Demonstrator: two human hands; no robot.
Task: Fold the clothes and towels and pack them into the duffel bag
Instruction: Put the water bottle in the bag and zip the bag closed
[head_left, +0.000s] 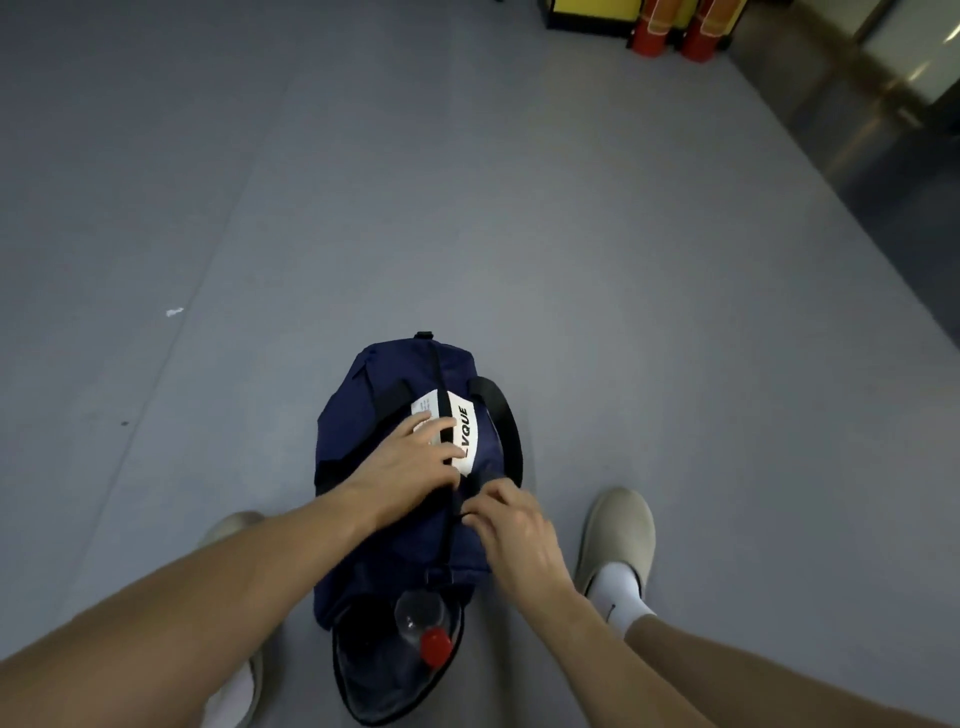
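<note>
A navy duffel bag (395, 384) with black straps and a white label stands lengthwise on the grey floor between my feet. Its top zipper runs along the middle. My left hand (410, 457) lies flat on the bag's top over the label, fingers straight, pressing down. My right hand (511, 525) pinches the black zipper pull near the bag's near end. A clear plastic bottle with a red cap (423, 623) sits in the bag's open end pocket. No clothes or towels are in view.
My two feet in beige slip-on shoes stand either side of the bag, the right shoe (621, 535) and the left shoe (231, 525). Red fire extinguishers (675, 31) and a yellow box stand at the far wall. A dark ledge runs along the right.
</note>
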